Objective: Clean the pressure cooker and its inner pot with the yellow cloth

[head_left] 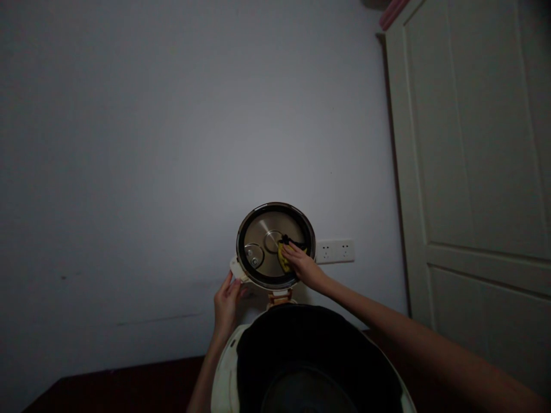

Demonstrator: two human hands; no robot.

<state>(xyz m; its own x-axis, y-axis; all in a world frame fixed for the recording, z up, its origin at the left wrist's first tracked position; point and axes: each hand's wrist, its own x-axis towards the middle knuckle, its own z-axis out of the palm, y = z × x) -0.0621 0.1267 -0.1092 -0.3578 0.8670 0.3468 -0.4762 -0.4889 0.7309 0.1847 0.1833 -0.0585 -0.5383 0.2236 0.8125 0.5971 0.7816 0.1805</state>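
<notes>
A white pressure cooker (225, 376) stands before me with its round lid (263, 225) raised on a hinge at the back. The lid's metal inner face, with a dark seal round it and a small valve at lower left, is turned towards me. My left hand (227, 301) grips the white tab on the lid's left edge. Against the lid's inner face, right of the middle, my right hand (298, 261) presses a yellow and black cloth (283, 256). Below the lid, the cooker's dark inner pot (301, 344) gapes open.
Behind the lid rises a pale wall (172, 143) with a double power socket (335, 251) just right of the lid. A white panelled door (486, 172) fills the right side. The cooker is on a dark reddish table (129, 387).
</notes>
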